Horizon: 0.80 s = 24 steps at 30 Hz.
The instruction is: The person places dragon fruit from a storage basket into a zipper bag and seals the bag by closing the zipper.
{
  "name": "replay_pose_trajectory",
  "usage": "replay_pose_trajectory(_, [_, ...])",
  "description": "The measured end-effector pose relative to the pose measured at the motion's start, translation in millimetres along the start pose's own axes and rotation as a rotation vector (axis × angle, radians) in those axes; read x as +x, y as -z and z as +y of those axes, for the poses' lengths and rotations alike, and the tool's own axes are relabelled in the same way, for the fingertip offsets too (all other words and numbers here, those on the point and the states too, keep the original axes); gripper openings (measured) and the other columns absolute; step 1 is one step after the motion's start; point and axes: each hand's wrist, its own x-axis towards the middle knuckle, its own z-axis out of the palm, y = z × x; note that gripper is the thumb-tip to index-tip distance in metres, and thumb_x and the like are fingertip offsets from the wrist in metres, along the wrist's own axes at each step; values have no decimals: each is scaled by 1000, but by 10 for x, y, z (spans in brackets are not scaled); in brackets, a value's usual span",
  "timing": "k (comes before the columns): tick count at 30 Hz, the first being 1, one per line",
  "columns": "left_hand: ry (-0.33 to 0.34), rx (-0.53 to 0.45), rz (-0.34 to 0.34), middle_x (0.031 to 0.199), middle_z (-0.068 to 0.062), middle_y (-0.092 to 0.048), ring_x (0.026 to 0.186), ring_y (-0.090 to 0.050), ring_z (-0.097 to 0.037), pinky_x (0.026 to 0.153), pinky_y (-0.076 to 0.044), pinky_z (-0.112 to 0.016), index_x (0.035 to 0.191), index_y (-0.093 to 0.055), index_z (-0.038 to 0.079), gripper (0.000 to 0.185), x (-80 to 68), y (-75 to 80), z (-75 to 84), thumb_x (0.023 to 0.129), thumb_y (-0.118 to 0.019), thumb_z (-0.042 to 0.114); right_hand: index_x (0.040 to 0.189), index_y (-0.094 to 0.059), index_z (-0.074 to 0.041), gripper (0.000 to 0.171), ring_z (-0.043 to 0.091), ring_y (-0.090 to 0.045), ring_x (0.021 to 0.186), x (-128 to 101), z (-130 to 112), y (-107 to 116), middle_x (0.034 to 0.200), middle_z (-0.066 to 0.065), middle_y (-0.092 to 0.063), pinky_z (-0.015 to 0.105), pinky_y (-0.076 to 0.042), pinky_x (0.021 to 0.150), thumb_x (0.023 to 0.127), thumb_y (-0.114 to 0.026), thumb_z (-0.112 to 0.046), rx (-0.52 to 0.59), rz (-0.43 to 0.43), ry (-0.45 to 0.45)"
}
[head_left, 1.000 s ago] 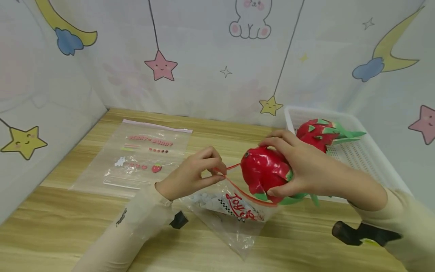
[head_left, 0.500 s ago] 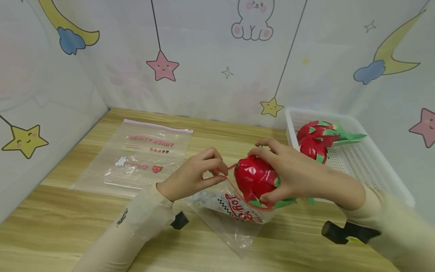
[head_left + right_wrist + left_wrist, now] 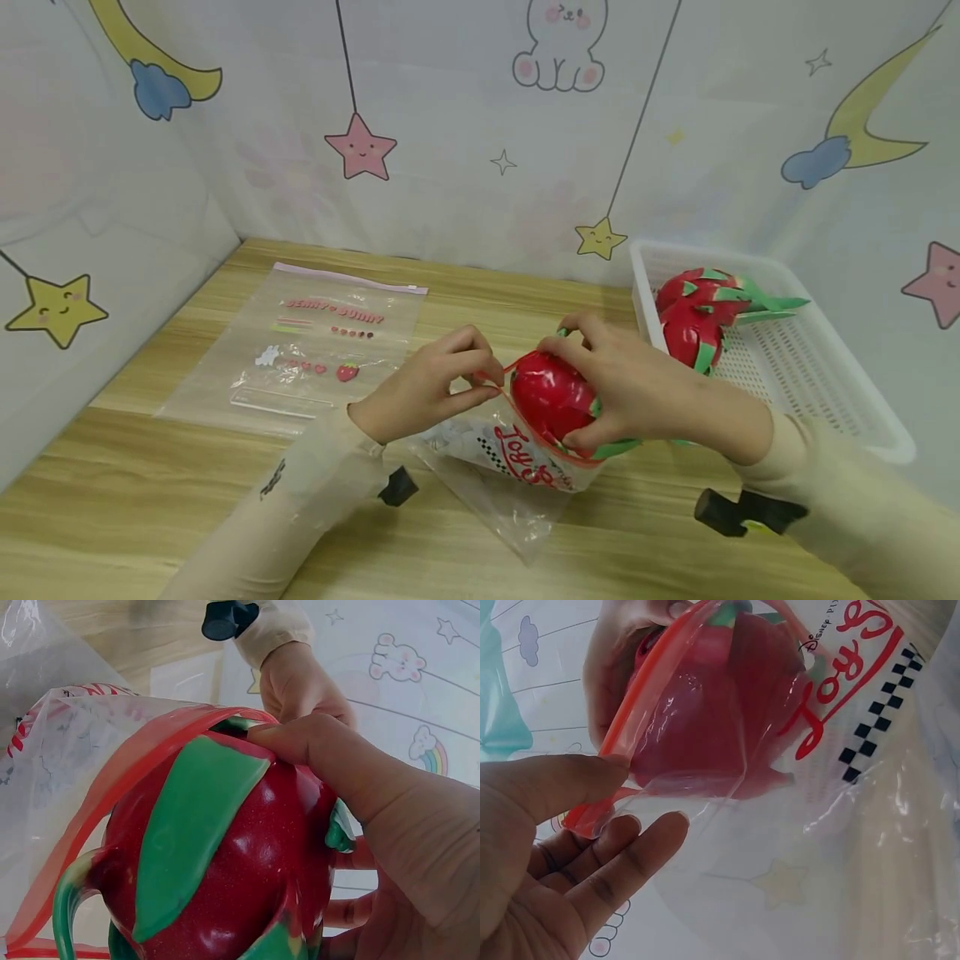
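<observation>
A red dragon fruit with green scales (image 3: pixel 551 392) is gripped from above and behind by my right hand (image 3: pixel 633 383). Its front end sits in the mouth of a clear zip bag (image 3: pixel 517 458) with an orange-red rim and red lettering. At the rim's left corner my left hand (image 3: pixel 442 379) pinches the bag between thumb and fingers. Through the plastic, the left wrist view shows the fruit's red body (image 3: pixel 697 712) behind the bag wall. Green scales (image 3: pixel 195 825) at the fruit's rear end stick out past the rim in the right wrist view.
A white perforated basket (image 3: pixel 840 392) stands at the right with more dragon fruits (image 3: pixel 690 333) in it. Another clear zip bag (image 3: pixel 300 350) with a pink slider lies flat on the wooden table (image 3: pixel 150 508) at the left. A printed cloth wall (image 3: pixel 450 200) borders the back.
My right hand has carried the dragon fruit left and slightly down, into the bag's opening. The left hand keeps its pinch on the rim, nearly still.
</observation>
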Motion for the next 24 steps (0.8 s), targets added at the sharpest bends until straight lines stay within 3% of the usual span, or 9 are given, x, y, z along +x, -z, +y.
replay_pose_trajectory(8, [-4,23,1,93,-2,-55,87,-56,-11,73,-53,-17,92,-66,11,12,-4,-44,-24,84,-73,4,130,-52,-18,81,30,-57,103,79,-5,-86,127,11,-49,42,-58,76,60,-86,-42,-66,-16,8])
replay_pose_trajectory(17, [32,31,26,92,-2,-54,86,-57,-11,72,-53,-19,91,-66,10,12,-21,-120,-108,83,-73,4,130,-54,-8,82,33,-54,110,190,-16,-246,129,19,-50,44,-58,77,63,-83,-45,-213,-4,20])
replay_pose_trajectory(24, [64,29,12,92,-2,-55,84,-57,-11,70,-52,-19,91,-66,10,11,-34,-173,-173,84,-72,5,130,-53,-7,83,35,-53,110,245,27,-376,129,21,-49,44,-56,81,65,-81,-49,-228,-7,32])
